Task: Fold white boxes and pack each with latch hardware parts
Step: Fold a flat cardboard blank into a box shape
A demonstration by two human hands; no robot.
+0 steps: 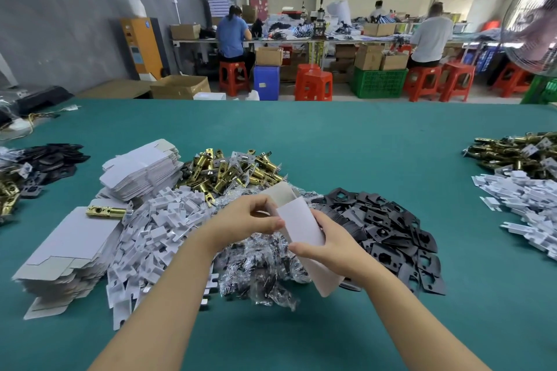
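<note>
I have the white box (301, 226) up above the piles, my right hand (324, 245) curled round its lower side to steady it while my left hand (250, 217) pinches the edge near the open top, I think to square it up for filling. Brass latches (232, 172), black plates (391, 226), white clips (162, 226) and flat boxes (66, 247) lie within reach on the green table (361, 144). Beyond it, people work at benches on red stools (313, 84)
</note>
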